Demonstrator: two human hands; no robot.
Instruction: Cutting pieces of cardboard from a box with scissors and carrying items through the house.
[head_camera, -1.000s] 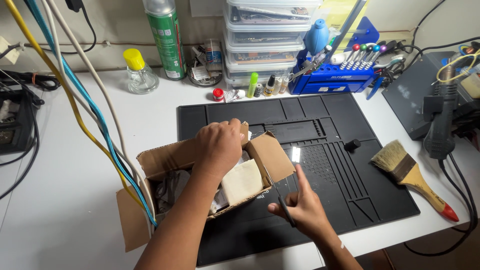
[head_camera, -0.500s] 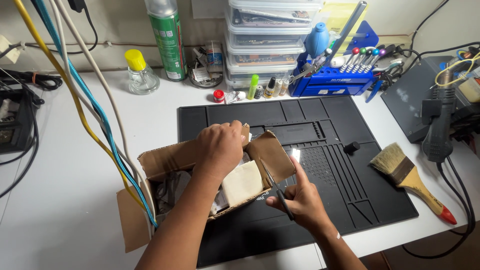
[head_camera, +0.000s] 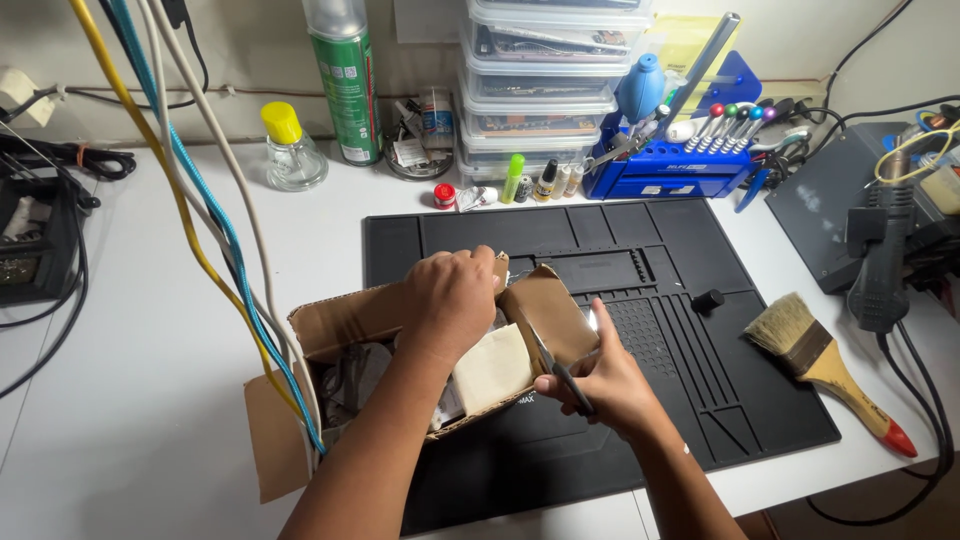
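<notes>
Centre of the frame, the open brown cardboard box (head_camera: 400, 345) sits half on the black ribbed rubber work mat (head_camera: 690, 330) and half on the white tabletop (head_camera: 150, 400), its long axis running from lower left up toward the right, flaps thrown outward. The left hand (head_camera: 452, 295) comes in from the bottom of the frame and lies across the top of the box, fingers curled down over its far edge, gripping the cardboard. Under the wrist, a pale cream folded packet (head_camera: 492, 366) shows inside the box, with dark crumpled wrapping to its left.

The right hand (head_camera: 605, 385) is closed around a slim dark-handled blade tool (head_camera: 560, 368), fingers wrapped tight on the handle. The tool's long axis runs diagonally: handle at lower right in the fist, tip pointing up and left at the box's right flap (head_camera: 550, 315). Whether the tip is actually touching the cardboard cannot be told from here.

Right of the mat lies a wooden-handled paintbrush with a red tip (head_camera: 825, 365), bristles pointing to the upper left. Along the top edge stand a green spray can (head_camera: 345, 85), a small glass bottle with a yellow cap (head_camera: 290, 150) and a blue tool rack (head_camera: 665, 155). Yellow, blue and white cables (head_camera: 200, 220) hang across the left of the frame.
</notes>
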